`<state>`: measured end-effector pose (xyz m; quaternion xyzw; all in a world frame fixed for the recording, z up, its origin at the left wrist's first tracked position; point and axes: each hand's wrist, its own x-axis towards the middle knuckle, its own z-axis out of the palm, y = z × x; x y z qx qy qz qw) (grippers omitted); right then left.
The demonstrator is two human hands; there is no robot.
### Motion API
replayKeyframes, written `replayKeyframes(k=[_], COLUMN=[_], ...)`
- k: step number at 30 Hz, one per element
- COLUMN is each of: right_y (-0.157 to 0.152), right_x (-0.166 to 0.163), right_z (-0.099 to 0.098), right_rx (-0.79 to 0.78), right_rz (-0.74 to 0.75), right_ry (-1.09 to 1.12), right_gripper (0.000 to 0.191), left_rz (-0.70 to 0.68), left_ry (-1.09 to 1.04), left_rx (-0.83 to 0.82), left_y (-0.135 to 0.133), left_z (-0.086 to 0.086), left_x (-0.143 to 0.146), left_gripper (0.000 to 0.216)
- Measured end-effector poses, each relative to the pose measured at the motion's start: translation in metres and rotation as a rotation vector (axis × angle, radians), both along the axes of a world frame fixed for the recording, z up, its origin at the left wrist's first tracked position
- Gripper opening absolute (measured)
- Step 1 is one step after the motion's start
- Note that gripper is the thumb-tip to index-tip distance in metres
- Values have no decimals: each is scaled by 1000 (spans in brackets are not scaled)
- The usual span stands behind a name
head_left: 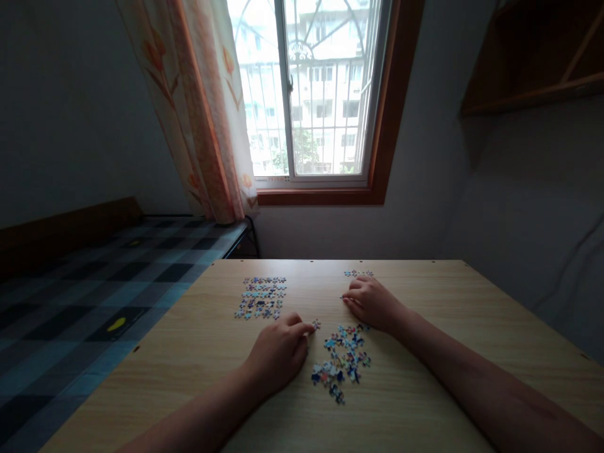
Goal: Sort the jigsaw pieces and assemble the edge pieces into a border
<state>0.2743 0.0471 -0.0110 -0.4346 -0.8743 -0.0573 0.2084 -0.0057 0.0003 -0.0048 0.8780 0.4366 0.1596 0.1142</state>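
My left hand [279,345] rests low over the table. Its index finger is stretched out and touches a small jigsaw piece [316,324], while the thumb stays apart. Farther back on the right, my right hand [372,303] has its fingertips together at another jigsaw piece [341,297], only a sliver of which shows. Between my forearms lies a loose heap of jigsaw pieces [346,358] in blue, white and other colours. Several rows of jigsaw pieces [262,296] are laid out at the left back. A short row of pieces [353,273] sits just beyond my right hand, partly hidden by it.
The light wooden table [189,365] has its far edge below a barred window [325,126]. A bed with a checked cover [117,277] stands along the left, beside a flowered curtain [198,113]. A wooden shelf [533,94] hangs at upper right.
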Motion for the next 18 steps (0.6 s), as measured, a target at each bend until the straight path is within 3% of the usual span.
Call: replayKeyframes(k=[18], right_y=[11], right_x=[14], right_z=[-12], right_rx=[-30], right_rz=[-123], right_ry=[-17], right_gripper=[27], left_rz=[-14], left_ry=[-8], left_rx=[12], left_y=[1], left_z=[-1], left_x=[0], left_gripper=[34])
